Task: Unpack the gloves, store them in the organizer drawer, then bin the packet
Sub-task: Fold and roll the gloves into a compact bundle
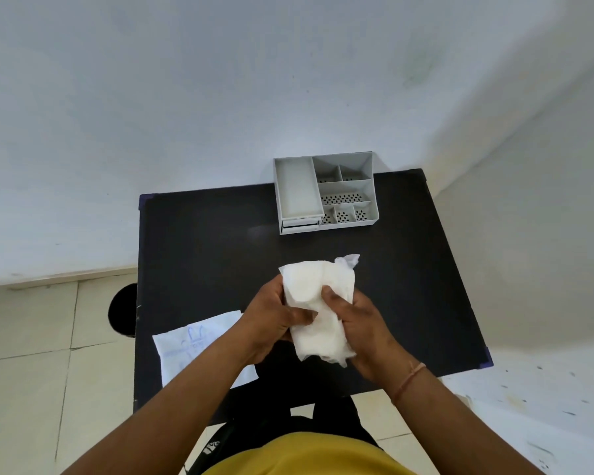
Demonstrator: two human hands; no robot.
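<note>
A thick wad of thin white gloves (318, 303) is held above the middle of the black table (203, 255). My left hand (271, 320) grips its left side and my right hand (360, 327) grips its right side, thumbs pressed on top. The empty packet (192, 347), clear plastic with blue print, lies flat at the table's near left, partly under my left forearm. The grey organizer (324, 192) stands at the table's far edge, with its top drawer (297, 186) pulled out and open; two shut drawer fronts show below it.
A round black bin (124, 310) sits on the tiled floor just left of the table. White walls close in behind and to the right. The organizer's right half has several small perforated compartments.
</note>
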